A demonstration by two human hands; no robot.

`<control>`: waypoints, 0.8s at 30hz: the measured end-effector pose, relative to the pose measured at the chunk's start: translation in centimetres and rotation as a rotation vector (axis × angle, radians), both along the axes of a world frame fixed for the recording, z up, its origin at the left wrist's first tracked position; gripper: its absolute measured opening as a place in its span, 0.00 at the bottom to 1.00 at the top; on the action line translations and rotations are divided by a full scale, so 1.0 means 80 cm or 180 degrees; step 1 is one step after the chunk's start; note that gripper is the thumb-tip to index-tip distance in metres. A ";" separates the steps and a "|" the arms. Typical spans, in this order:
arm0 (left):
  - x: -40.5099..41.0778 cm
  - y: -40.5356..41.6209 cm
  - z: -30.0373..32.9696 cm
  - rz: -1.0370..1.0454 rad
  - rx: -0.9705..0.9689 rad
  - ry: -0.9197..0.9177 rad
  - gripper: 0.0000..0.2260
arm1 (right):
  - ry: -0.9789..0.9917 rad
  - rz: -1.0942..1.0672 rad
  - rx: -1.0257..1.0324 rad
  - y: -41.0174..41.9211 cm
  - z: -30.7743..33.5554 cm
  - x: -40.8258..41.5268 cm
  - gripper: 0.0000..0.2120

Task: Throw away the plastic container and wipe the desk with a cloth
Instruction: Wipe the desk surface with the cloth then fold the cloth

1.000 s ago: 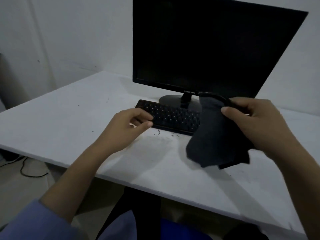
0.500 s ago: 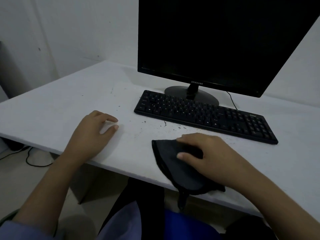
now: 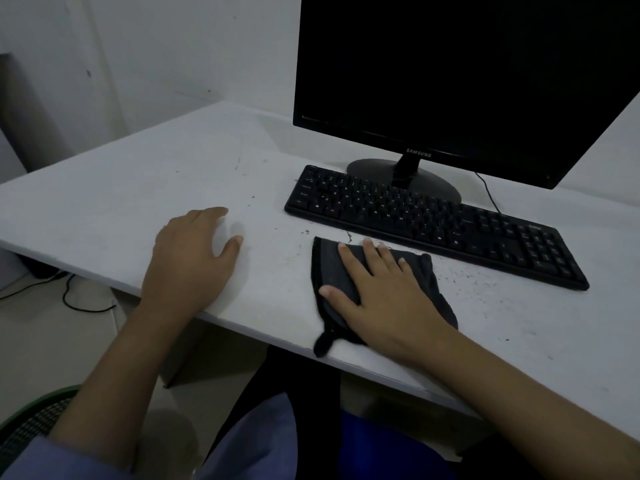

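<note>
A dark grey cloth lies flat on the white desk, just in front of the keyboard, with one corner hanging over the front edge. My right hand presses down on the cloth with straight, spread fingers. My left hand rests palm down on the bare desk to the left, fingers relaxed, holding nothing. Dark crumbs and specks dot the desk around the cloth and to its right. No plastic container is in view.
A black keyboard lies across the desk behind the cloth, with a black monitor on its stand behind it. A green mesh basket stands on the floor at lower left. Cables run on the floor under the desk's left end.
My right hand brought the cloth down from the air onto the desk, then flattened its fingers on it. My left hand moved from the keyboard's edge to the bare desk.
</note>
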State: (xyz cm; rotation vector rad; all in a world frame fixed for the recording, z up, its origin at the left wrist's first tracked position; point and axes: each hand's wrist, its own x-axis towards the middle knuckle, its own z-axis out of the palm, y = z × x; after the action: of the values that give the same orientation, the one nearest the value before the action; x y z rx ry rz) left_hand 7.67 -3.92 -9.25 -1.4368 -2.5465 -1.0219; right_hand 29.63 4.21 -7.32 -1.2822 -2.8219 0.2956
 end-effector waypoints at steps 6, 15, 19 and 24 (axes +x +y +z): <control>0.001 -0.003 -0.002 0.0124 0.0464 -0.0109 0.17 | 0.0360 -0.0425 0.0150 0.002 -0.010 -0.071 0.32; -0.044 -0.020 0.010 -0.0044 0.0268 0.0219 0.12 | 0.0474 -0.0320 0.0426 0.013 -0.012 -0.121 0.33; -0.072 -0.029 0.006 0.0464 -0.0081 0.0274 0.15 | 0.0531 -0.0093 0.0309 0.014 -0.010 -0.137 0.39; -0.071 -0.023 -0.002 0.0540 -0.0437 0.0227 0.17 | 0.0604 0.0199 0.0162 0.014 -0.015 -0.163 0.33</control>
State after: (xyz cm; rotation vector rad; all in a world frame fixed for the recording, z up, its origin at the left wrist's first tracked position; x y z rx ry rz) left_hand 2.02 -5.78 -9.41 -1.2332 -2.6768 -0.7718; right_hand 16.58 5.33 -8.48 -1.0950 -2.6943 0.3264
